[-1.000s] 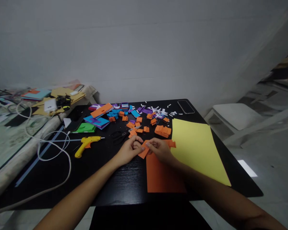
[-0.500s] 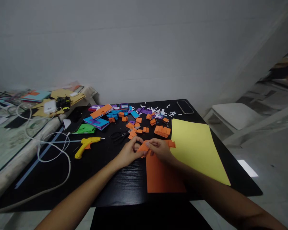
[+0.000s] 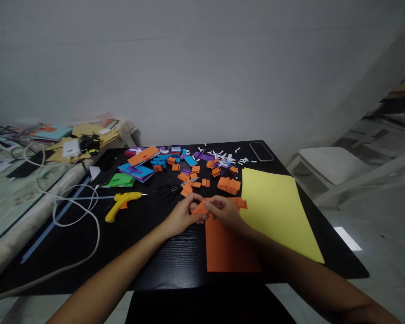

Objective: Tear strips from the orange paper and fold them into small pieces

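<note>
Slip [image 3: 200,208] pinched by left hand [image 3: 183,218] and right hand [image 3: 225,213], near orange sheet [image 3: 229,252]; folding apparently underway; next move likely calls for aligned edges, firm thumb pressure.

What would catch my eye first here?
Probably the large yellow paper on the right side of the black table. The yellow glue gun on the left stands out too. Between them, the left hand and right hand hold a small orange paper piece.

A craft workspace, shown by the glue gun [image 3: 122,198], paper scraps [image 3: 228,158] and yellow paper [image 3: 273,207].
</note>
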Demonstrator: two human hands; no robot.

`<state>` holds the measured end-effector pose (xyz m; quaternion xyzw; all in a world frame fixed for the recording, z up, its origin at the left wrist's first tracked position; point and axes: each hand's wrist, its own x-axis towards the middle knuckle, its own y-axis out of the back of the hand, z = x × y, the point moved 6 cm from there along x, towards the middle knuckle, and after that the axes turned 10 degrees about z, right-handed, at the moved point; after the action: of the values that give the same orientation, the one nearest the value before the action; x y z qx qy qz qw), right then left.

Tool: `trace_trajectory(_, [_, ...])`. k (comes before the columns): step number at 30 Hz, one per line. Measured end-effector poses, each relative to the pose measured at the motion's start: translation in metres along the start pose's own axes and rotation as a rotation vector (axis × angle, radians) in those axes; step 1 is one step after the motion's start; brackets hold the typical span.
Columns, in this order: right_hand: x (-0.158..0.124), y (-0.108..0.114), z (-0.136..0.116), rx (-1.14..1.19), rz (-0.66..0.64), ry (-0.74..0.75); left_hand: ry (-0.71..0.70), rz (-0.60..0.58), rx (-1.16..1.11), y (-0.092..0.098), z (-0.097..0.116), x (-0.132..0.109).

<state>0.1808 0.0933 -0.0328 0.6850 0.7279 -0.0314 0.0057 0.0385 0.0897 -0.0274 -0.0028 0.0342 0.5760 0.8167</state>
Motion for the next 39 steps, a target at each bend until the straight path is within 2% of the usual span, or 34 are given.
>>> trace_trajectory(9, [0.004, 0.001, 0.006, 0.027, -0.01, -0.032, -0.007, -0.006, -0.01, 0.001, -0.001, 0.001])
trace_trajectory(13, [0.002, 0.0, 0.004, 0.007, -0.015, -0.011, -0.015, -0.025, 0.058, 0.002, 0.001, 0.0])
trace_trajectory(19, [-0.003, -0.001, -0.006, -0.144, -0.009, 0.132, -0.162, 0.03, 0.315, 0.006, 0.019, -0.003])
trace_trajectory(25, [-0.004, -0.002, -0.005, -0.179, -0.006, 0.169, -0.221, 0.064, 0.356, 0.01, 0.025, -0.003])
trace_trajectory(32, [-0.005, -0.004, 0.001, -0.194, -0.015, 0.153, -0.291, 0.113, 0.45, 0.015, 0.028, -0.003])
trace_trajectory(39, [-0.002, -0.003, -0.003, -0.061, -0.027, 0.075, -0.313, 0.191, 0.454, 0.02, 0.033, -0.002])
